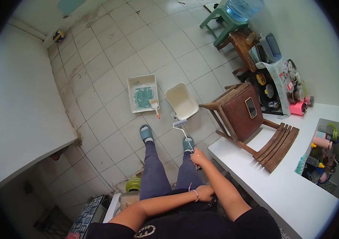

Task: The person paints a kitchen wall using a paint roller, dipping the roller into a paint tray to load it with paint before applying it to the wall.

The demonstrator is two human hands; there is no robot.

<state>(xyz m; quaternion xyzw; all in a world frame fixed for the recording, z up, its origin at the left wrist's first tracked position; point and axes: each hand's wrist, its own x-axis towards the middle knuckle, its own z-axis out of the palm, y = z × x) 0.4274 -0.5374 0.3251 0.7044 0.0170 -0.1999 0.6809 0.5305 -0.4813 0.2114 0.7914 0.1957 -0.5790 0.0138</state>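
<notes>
My right hand (196, 157) is wrapped around the handle of a small paint roller (180, 123). The roller's pale sleeve points away from me, close to the near edge of a cream rectangular tub (181, 99) on the floor. Left of the tub lies a white paint tray (130, 95) with a green ribbed grid (142, 96). A paintbrush (154, 105) with a red-tipped handle rests over the tray's near right corner. Against my belly is my left hand (205, 193), beside my right forearm; its fingers are mostly hidden.
A wooden chair (239, 113) with a phone (251, 108) on its seat leans by the white counter (281, 183). Beyond stand a green stool (221, 24) with a water bottle (242, 8) and a cluttered shelf. A white slab (30, 103) juts out at left. A ball (58, 36) lies far left.
</notes>
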